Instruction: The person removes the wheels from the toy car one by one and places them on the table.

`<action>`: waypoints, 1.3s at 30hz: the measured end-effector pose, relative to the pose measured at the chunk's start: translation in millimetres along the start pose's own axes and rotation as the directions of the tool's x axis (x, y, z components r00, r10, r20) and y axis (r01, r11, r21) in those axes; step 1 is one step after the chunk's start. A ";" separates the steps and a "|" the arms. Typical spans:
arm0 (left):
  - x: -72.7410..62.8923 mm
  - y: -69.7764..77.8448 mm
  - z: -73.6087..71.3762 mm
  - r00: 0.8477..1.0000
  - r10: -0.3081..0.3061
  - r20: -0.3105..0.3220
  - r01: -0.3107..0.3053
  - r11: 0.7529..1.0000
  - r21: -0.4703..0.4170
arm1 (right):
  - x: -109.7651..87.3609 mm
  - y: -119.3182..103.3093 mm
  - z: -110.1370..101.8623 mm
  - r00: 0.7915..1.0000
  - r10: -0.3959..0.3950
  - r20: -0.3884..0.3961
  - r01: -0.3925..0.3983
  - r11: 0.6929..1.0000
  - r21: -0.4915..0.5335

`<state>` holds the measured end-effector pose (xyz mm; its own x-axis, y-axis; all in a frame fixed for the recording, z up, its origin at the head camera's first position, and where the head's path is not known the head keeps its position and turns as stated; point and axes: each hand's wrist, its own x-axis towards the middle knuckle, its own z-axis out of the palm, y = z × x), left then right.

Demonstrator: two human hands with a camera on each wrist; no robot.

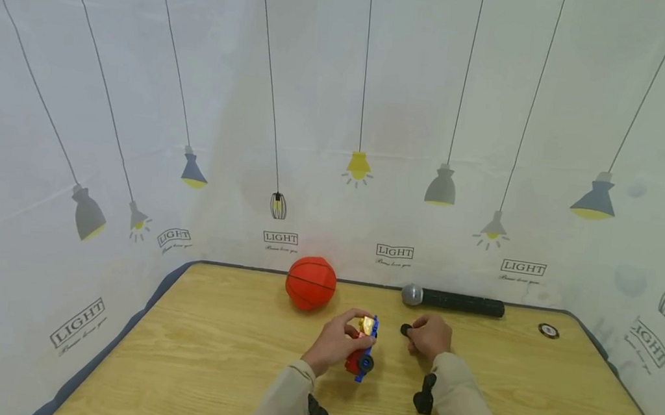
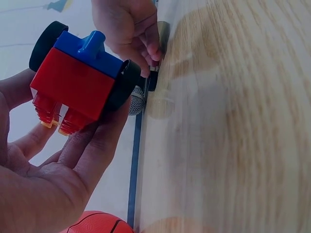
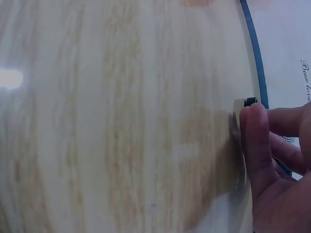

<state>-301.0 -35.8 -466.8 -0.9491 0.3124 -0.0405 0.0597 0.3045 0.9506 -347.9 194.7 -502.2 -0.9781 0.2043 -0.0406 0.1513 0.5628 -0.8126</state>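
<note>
My left hand (image 1: 336,341) holds a toy car (image 1: 365,350) above the table, thumb on one side and fingers on the other. The car is built of red, blue and yellow plastic, and the left wrist view shows two black wheels (image 2: 124,85) on its blue axle part (image 2: 87,51). To the right, my right hand (image 1: 430,337) pinches a small black round piece (image 1: 405,330), apparently a toy wheel, between thumb and fingertips close to the tabletop. In the right wrist view, only the edge of that black piece (image 3: 250,101) shows beyond the thumb.
A red ball (image 1: 311,283) with black lines sits at the table's back edge. Right of it, a black microphone (image 1: 460,302) with a grey head lies along that edge. A black-and-white disc (image 1: 548,331) lies at the back right. A lamp-patterned wall covering (image 1: 330,90) surrounds the wooden table (image 1: 210,341).
</note>
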 end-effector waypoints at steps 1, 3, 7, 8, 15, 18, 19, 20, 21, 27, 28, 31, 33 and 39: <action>0.3 -0.3 0.7 1.000 -0.003 0.001 0.003 1.000 0.000 | -0.1 0.2 -0.7 1.000 0.003 -0.002 -0.003 1.000 -0.009; 0.8 -0.6 1.5 1.000 -0.007 0.001 0.007 1.000 0.003 | -0.2 -0.3 -2.6 1.000 0.020 0.000 -0.020 1.000 0.011; 1.5 -0.5 1.8 1.000 -0.009 -0.008 0.009 1.000 -0.006 | -0.1 -5.6 -9.0 0.999 0.033 0.009 -0.033 0.996 0.085; 1.9 -0.8 1.7 1.000 -0.009 -0.013 0.009 1.000 -0.010 | -0.2 -7.6 -10.9 0.999 0.032 0.016 -0.034 0.994 0.108; 4.1 -4.8 3.7 0.999 -0.017 -0.036 0.016 0.999 -0.034 | -7.6 -17.6 -25.9 0.994 0.006 0.108 -0.030 0.975 0.221; 5.7 -5.8 4.8 0.999 -0.026 -0.046 0.024 0.999 -0.043 | -13.3 -19.9 -31.3 0.988 -0.010 0.153 -0.029 0.967 0.251; 6.4 -6.1 5.1 0.998 -0.028 -0.049 0.026 0.999 -0.046 | -15.3 -20.9 -33.0 0.986 -0.018 0.164 -0.026 0.965 0.261; 7.2 -5.9 5.4 0.998 -0.033 -0.053 0.031 0.998 -0.053 | -17.1 -21.7 -34.4 0.984 -0.026 0.174 -0.022 0.963 0.270; 7.9 -5.9 5.7 0.998 -0.038 -0.057 0.034 0.998 -0.060 | -18.5 -22.5 -35.4 0.983 -0.033 0.181 -0.019 0.961 0.277; 12.3 -8.1 6.2 0.995 -0.057 -0.077 0.048 0.991 -0.121 | -27.5 -32.0 -38.7 0.969 -0.099 0.226 0.029 0.956 0.291; 12.6 -8.7 6.2 0.995 -0.058 -0.075 0.048 0.990 -0.131 | -29.6 -33.6 -39.0 0.965 -0.109 0.240 0.035 0.955 0.294; 12.9 -10.2 6.2 0.996 -0.059 -0.068 0.048 0.987 -0.156 | -36.7 -38.3 -40.4 0.946 -0.146 0.291 0.054 0.952 0.302; 12.9 -10.9 6.4 0.996 -0.058 -0.066 0.047 0.985 -0.163 | -41.7 -40.6 -41.2 0.927 -0.182 0.327 0.078 0.949 0.305; 12.0 -9.4 6.6 0.997 -0.055 -0.049 0.044 0.980 -0.195 | -53.8 -42.4 -40.4 0.822 -0.317 0.473 0.176 0.932 0.318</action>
<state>-310.9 -28.9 -478.3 -0.9649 0.2509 -0.0773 -0.0437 0.1369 0.9896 -295.9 192.2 -442.1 -0.9199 -0.3888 -0.0508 -0.0769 0.3059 -0.9490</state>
